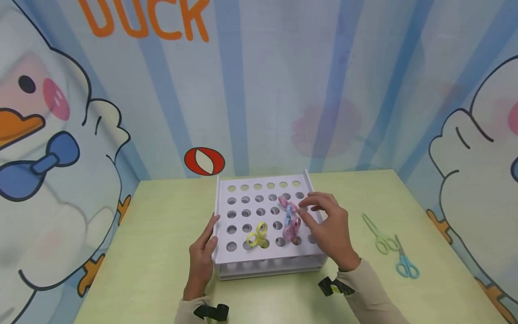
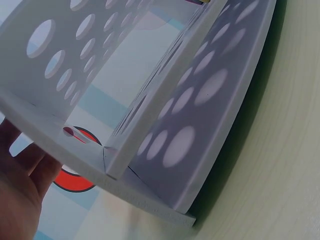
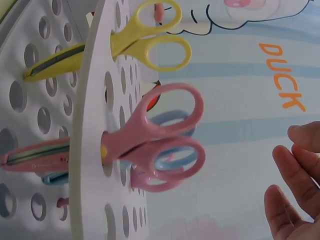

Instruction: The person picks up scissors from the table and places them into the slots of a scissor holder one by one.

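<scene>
A white rack with rows of round holes stands on the table. Yellow scissors, pink scissors, blue scissors and a second pink pair sit in its holes, handles up. In the right wrist view, blades of the yellow and nearer pink pairs show below the top panel. My left hand touches the rack's left side wall, its fingers against the outside. Just right of the farther pink handles, my right hand hovers over the rack, fingers loosely bent and holding nothing.
On the table right of the rack lie green scissors and light blue scissors, close together. A striped backdrop with printed ducks rises behind the table and along both sides.
</scene>
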A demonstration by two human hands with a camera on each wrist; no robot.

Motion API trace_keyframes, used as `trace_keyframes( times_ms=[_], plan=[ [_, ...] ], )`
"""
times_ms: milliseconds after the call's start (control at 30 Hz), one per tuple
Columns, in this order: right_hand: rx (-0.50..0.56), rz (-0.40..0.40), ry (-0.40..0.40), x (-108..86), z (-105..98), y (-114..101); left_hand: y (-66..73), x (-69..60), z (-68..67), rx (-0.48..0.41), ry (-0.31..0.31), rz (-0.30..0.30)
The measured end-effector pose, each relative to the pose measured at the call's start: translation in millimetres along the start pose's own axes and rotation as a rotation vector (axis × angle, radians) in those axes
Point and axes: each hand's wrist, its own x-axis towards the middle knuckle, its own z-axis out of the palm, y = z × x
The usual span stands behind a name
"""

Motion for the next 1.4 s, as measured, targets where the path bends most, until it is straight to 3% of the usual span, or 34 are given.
trace_keyframes(
  times_ms=[267,467,767,1133,1233,1400],
  plan=[
    [0.038,-0.071,0.052,4.6,-18.3,21.9,-0.7,-0.2,1.3,-0.016,0.007,0.012],
    [0.028,-0.074,0.12,7.0,-33.2,38.0,0.7,0.6,0.1,-0.013,-0.003,0.002],
    [-0.063,0.067,0.155,-0.7,-45.9,70.9,0.2,1.2,-1.0,-0.003,-0.003,0.002],
    [-0.087,0.098,0.253,-3.1,-61.5,98.3,1.0,0.3,-0.7,-0.008,-0.002,0.005],
    [-0.119,0.166,0.263,-6.8,-66.0,114.8,1.4,0.2,-0.8,-0.013,-0.004,0.008],
    [-0.186,0.344,0.263,-16.3,-71.9,141.4,1.3,-0.1,-0.8,-0.006,-0.004,0.006]
  ],
)
